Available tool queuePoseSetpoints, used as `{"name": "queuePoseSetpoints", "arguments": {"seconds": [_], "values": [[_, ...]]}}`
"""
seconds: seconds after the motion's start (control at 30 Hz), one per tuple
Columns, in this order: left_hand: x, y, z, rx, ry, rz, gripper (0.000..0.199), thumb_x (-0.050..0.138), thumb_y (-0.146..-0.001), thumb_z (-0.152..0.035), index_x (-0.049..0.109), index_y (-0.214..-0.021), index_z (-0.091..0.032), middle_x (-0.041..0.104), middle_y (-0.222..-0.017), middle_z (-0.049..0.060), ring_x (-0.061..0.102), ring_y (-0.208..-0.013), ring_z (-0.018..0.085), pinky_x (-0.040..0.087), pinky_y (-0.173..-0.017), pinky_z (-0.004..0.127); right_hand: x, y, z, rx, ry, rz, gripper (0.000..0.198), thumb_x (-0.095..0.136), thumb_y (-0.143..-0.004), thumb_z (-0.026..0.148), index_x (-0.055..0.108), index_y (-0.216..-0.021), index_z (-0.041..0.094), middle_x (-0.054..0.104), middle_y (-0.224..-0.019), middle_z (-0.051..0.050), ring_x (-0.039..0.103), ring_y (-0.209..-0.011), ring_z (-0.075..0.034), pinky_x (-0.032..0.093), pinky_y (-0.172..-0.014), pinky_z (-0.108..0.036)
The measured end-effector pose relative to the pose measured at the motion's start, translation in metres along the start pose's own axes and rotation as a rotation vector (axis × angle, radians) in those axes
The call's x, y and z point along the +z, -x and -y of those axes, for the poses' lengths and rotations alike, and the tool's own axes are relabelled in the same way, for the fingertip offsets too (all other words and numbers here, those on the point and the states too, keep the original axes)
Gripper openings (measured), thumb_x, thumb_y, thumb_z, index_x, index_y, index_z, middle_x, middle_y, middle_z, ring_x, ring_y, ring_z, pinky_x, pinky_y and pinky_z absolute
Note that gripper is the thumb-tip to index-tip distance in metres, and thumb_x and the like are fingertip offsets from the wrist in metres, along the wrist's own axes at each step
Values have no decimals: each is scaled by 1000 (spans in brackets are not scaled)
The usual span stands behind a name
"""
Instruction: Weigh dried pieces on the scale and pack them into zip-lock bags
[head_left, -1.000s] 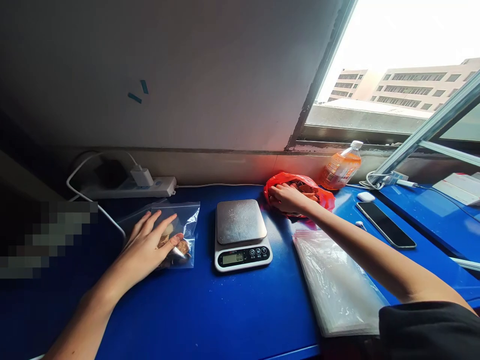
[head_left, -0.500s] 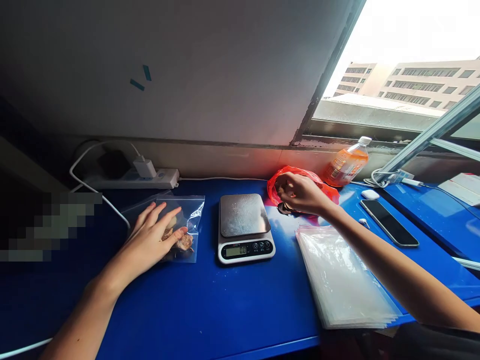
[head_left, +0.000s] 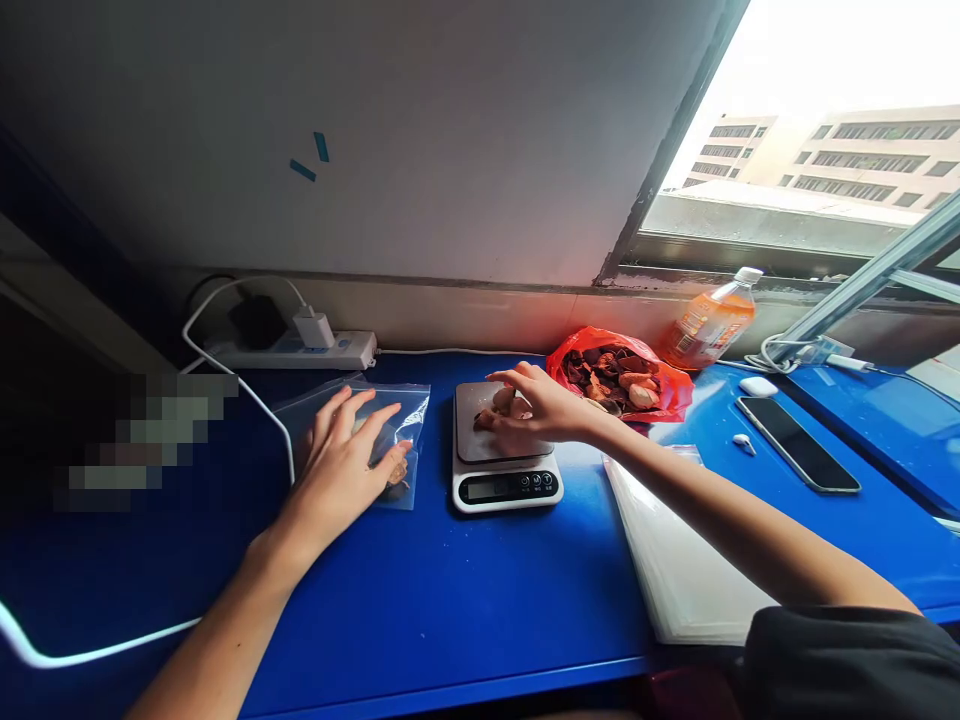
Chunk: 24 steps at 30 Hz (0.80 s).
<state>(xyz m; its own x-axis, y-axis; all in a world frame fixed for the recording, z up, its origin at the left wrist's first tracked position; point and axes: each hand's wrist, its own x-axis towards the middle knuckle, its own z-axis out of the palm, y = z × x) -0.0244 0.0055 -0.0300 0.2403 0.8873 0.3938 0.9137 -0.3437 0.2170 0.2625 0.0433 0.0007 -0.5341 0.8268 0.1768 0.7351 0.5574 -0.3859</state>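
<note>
My left hand (head_left: 341, 455) lies with fingers spread over a clear zip bag (head_left: 416, 405). Dried brown pieces (head_left: 397, 475) show inside that bag, partly hidden by the hand. To its right stands a kitchen scale (head_left: 506, 490) with a metal plate; I cannot read its display. Over the plate is my right hand (head_left: 544, 405), thumb and fingers apart around a few dried, shell-like pieces (head_left: 504, 405) that appear to rest on the plate. Behind the right wrist, a red plastic bag (head_left: 679, 395) gapes, full of similar dried pieces in dark brown and tan.
A stack of clear bags (head_left: 690, 575) lies under my right forearm. Farther right are a phone (head_left: 799, 445), an earbud (head_left: 742, 444) and its case (head_left: 757, 387). An orange drink bottle (head_left: 712, 320) leans by the window. A power strip (head_left: 352, 348) with a white cable sits back left.
My right hand has come out of the red bag and moved left over the scale, where dried pieces now show. The left hand stays on the zip bag. The view has shifted slightly.
</note>
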Motion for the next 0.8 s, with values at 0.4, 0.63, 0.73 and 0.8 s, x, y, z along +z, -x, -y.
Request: {"name": "queuePoseSetpoints", "arguments": {"seconds": [0.4, 0.63, 0.73, 0.8], "values": [[11, 1, -20, 174, 92, -79, 32, 52, -87, -39, 68, -107, -21, 60, -119, 10, 43, -124, 32, 37, -102, 51, -4, 28, -18, 46, -189, -95, 51, 60, -82, 38, 50, -126, 13, 58, -113, -13, 59, -100, -20, 49, -86, -35], [12, -2, -17, 136, 100, -91, 31, 53, -85, -39, 69, -105, -21, 63, -114, 10, 46, -121, 32, 37, -101, 50, 0, 29, -19, 31, -156, -83, 39, 62, -80, 28, 57, -115, 13, 61, -103, -11, 62, -89, -17, 52, -78, -32], [11, -2, -18, 130, 94, -89, 31, 52, -85, -39, 69, -104, -21, 63, -114, 10, 47, -119, 32, 37, -100, 51, 2, 26, -13, 45, -140, -126, 37, 62, -81, 30, 57, -114, 14, 60, -104, -11, 62, -88, -18, 53, -77, -32], [8, -1, -20, 132, 92, -92, 30, 52, -86, -39, 69, -103, -21, 63, -114, 9, 48, -118, 31, 37, -99, 50, -4, 27, -12, 38, -130, -170, 35, 60, -84, 33, 58, -114, 15, 60, -106, -11, 62, -89, -18, 53, -77, -32]]}}
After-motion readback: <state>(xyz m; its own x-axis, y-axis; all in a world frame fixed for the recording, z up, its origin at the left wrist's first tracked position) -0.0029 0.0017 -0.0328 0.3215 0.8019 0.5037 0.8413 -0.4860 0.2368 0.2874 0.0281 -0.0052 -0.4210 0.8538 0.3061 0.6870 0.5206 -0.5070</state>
